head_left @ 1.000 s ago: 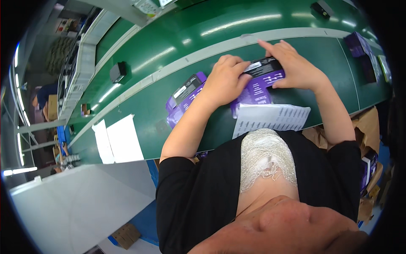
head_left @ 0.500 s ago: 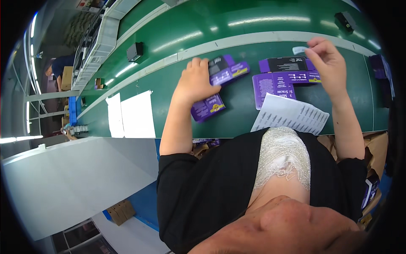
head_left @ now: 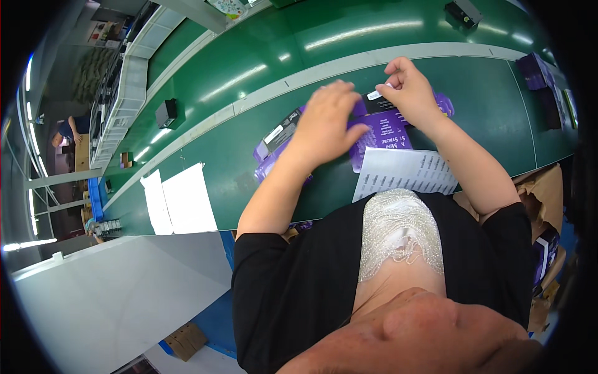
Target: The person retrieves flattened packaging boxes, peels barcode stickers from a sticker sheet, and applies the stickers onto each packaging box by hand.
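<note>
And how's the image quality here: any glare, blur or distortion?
Head view: bright streaks glare off the far green surface, white sheets at left look washed out, the left hand looks slightly blurred. Same head view: the pale strip bows with the fisheye, and the corners go black.

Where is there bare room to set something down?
Bare green table lies between the white papers and the left purple carton, and between the right forearm and the far-right purple box. It's crowded around the left hand, right hand, right carton and label sheet.
</note>
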Demonstrator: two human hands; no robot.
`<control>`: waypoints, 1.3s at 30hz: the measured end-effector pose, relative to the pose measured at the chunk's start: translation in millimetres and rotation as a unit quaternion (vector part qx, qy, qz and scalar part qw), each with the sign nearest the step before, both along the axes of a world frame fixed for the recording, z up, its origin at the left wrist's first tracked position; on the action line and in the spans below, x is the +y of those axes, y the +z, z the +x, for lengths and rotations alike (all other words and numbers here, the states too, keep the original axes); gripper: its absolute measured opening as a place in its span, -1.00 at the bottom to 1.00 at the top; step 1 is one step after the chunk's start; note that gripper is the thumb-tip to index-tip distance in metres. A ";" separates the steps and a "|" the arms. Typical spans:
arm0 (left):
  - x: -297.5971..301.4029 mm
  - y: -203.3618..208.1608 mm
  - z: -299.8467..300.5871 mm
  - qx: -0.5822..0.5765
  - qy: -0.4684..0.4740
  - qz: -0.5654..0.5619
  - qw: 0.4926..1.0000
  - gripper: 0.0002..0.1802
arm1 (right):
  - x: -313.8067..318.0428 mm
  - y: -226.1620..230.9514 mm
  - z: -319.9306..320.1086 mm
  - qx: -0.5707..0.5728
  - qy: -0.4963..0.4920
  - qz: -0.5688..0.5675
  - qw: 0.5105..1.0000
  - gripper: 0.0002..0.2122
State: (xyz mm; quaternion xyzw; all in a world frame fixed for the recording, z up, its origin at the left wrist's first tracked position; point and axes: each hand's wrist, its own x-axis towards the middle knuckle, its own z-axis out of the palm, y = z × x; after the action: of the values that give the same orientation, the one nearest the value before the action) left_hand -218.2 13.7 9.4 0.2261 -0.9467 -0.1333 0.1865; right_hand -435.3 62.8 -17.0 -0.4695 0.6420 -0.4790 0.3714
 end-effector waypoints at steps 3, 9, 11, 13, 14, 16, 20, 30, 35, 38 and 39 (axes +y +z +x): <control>9.5 -11.8 -8.6 -0.010 -0.002 0.029 1.000 -0.44 | 0.1 -3.7 1.8 0.024 -0.001 -0.010 1.000 -0.71; 11.4 -15.5 -9.7 -0.002 0.012 0.049 0.999 -0.45 | 0.7 -1.6 3.9 0.035 0.008 0.004 0.999 -0.71; 11.1 -14.5 -10.3 -0.009 0.008 0.054 0.998 -0.44 | 0.6 -0.8 3.7 0.040 0.007 0.001 0.999 -0.71; 11.1 -15.4 -9.9 -0.008 0.009 0.054 0.998 -0.44 | 1.1 -0.8 3.9 0.044 0.004 -0.001 0.999 -0.71; 11.2 -15.6 -9.9 -0.008 0.011 0.052 0.999 -0.44 | 1.2 -1.5 4.3 0.047 0.003 -0.005 0.999 -0.72; 12.4 -13.0 -10.9 -0.007 0.011 0.055 0.998 -0.43 | 1.1 -1.8 5.1 0.049 0.001 -0.010 0.999 -0.72; 13.1 -9.9 -14.1 -0.007 0.016 0.054 0.998 -0.44 | 1.8 -1.2 6.8 0.064 -0.001 -0.014 0.998 -0.72; 8.5 -6.1 -20.1 -0.064 -0.001 0.004 0.998 -0.46 | 11.7 0.5 -6.1 0.349 0.021 -0.223 0.910 -0.68; 9.1 -4.3 -25.7 -0.087 0.006 -0.002 0.996 -0.46 | 11.4 4.0 -21.9 0.176 0.076 -0.046 0.980 -0.70; 7.8 -1.1 -38.2 -0.111 0.009 -0.008 0.994 -0.44 | 6.7 -7.7 -31.4 0.141 0.079 -0.053 0.985 -0.70; 6.6 -0.9 -43.0 -0.108 0.003 -0.009 0.994 -0.44 | 9.1 -5.4 -32.6 0.148 0.078 -0.082 0.982 -0.71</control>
State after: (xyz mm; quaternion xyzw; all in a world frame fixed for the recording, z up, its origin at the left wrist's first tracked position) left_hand -261.2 20.3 8.5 0.2405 -0.9618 -0.0986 0.0855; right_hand -467.9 71.9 -22.5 -0.6129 0.6095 -0.4249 0.2689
